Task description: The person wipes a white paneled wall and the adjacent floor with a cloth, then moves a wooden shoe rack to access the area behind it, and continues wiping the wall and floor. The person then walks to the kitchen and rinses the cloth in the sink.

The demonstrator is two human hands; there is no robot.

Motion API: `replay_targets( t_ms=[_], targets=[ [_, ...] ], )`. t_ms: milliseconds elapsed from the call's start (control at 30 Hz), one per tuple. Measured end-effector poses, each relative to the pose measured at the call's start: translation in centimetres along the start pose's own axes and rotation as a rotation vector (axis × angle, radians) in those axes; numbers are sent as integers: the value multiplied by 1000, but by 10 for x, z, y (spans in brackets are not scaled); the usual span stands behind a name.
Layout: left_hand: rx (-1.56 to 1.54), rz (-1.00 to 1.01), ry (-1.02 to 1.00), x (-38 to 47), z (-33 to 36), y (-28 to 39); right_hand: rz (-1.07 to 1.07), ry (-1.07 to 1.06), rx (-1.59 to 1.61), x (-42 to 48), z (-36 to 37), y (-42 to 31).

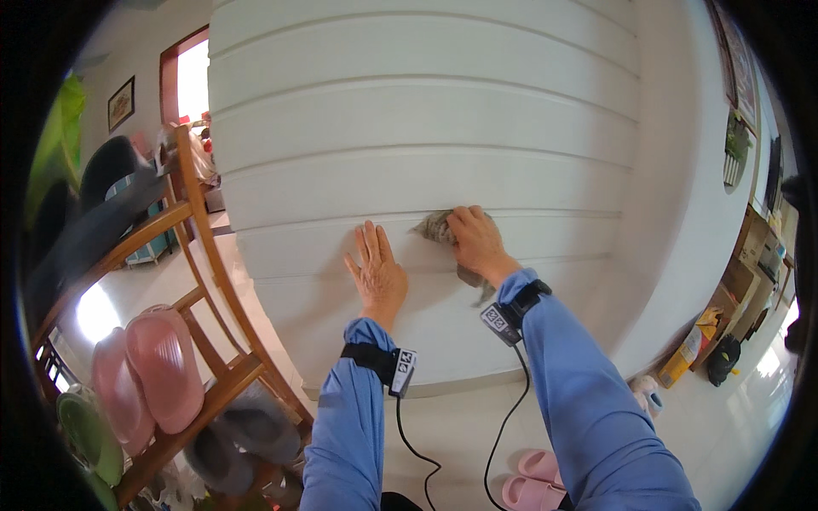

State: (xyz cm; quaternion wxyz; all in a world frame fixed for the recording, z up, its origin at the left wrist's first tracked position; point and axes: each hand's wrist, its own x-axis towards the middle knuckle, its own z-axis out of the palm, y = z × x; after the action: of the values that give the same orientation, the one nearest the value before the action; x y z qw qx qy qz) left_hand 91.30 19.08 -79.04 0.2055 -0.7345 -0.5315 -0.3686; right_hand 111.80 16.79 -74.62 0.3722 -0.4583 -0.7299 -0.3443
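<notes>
My right hand (476, 239) grips a crumpled grey-brown cloth (436, 227) and presses it against a white wall panel (422, 121) with horizontal grooves. One end of the cloth hangs below my palm, and part of it is hidden under my fingers. The cloth lies along one of the lower grooves. To the left, my left hand (378, 271) rests flat on the same panel, fingers pointing up and slightly apart, holding nothing. Each wrist carries a strapped device with a black cable.
A wooden shoe rack (217, 287) stands close on the left, holding pink slippers (163, 367), green and grey ones. Pink sandals (533, 488) lie on the tiled floor below my right arm. Cardboard boxes (744, 255) and a yellow package (687, 354) are along the far right.
</notes>
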Motion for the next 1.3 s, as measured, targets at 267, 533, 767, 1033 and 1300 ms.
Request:
replay_targets(
  t_ms=[267, 533, 767, 1033, 1300],
  targets=[
    [130, 93, -131, 14, 8, -5, 194, 139, -105, -74, -35, 102],
    [258, 82, -75, 16, 19, -3, 635, 520, 69, -99, -47, 160],
    [361, 30, -165, 19, 19, 1, 308, 393, -183, -78, -14, 113],
    [338, 100, -197, 20, 4, 4, 328, 301, -118, -99, -40, 150],
    [332, 68, -215, 20, 6, 6, 311, 418, -30, -54, -78, 152]
  ],
)
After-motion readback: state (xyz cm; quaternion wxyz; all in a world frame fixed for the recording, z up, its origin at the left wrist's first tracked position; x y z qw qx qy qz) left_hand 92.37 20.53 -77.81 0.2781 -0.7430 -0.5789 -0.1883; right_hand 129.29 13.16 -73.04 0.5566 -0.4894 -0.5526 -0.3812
